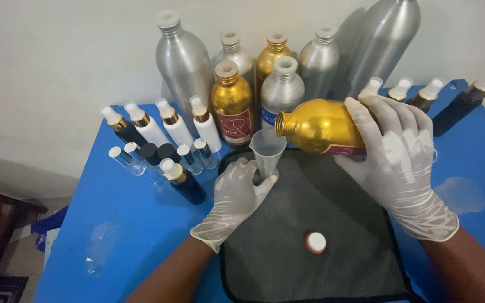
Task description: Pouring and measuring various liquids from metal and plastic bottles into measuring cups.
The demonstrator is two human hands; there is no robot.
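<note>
Head view: right hand (399, 163) grips gold bottle (321, 126) lying near-horizontal, mouth toward 9 o'clock, above the funnel (267, 151) pinched by left hand (237, 196).

Hidden or unclear items:
- Gold bottle (318, 126): base end covered by the right hand (399, 163); lower label edge lost under its fingers (366, 120).
- Clear measuring cup (267, 154): foot concealed behind the left hand's fingers (262, 182); contents cannot be told.
- Tall silver bottle (385, 33), beyond the right fingers: top cut off by the upper edge.
- Dark mat (310, 224): near edge cut off below.
- Clear object (97, 252) on the tabletop (136, 224), left of the left fingers: blurred, kind unclear.
</note>
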